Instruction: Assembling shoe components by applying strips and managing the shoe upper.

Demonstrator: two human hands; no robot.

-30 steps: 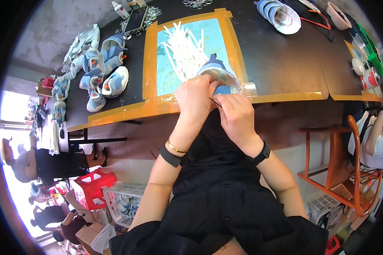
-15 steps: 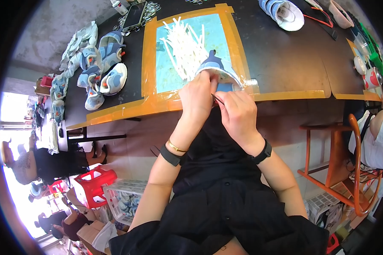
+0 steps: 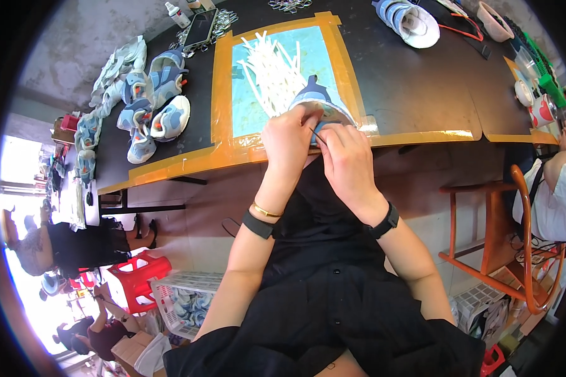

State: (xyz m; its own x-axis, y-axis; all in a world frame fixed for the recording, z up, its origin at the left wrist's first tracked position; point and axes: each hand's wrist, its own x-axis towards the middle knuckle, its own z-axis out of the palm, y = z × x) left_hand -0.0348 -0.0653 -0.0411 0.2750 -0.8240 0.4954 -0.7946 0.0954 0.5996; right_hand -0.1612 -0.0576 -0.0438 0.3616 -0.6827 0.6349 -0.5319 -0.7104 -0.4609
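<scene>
At the near edge of the table I have a blue and white shoe upper (image 3: 321,94), its opening turned toward me. My left hand (image 3: 282,141) is closed on the near left side of it, the fingertips partly inside. My right hand (image 3: 347,154) is pinched on a thin dark rod-like tool (image 3: 317,136), whose tip points toward the left fingers; its exact kind does not show. Just beyond the upper lies a heap of white strips (image 3: 267,75) on a light blue sheet (image 3: 324,53) taped to the table.
Several blue and white shoe uppers (image 3: 171,118) lie at the left of the table. A phone (image 3: 200,30) rests by metal loops at the far left, and another rolled upper (image 3: 415,25) at the far right. Wooden chair (image 3: 493,235) at right; crate (image 3: 170,305) and red stool (image 3: 138,276) at left.
Both hands have shifted slightly, the right one a little left and closer to the left hand. The dark tool now slants more steeply between them. The upper stays in nearly the same place.
</scene>
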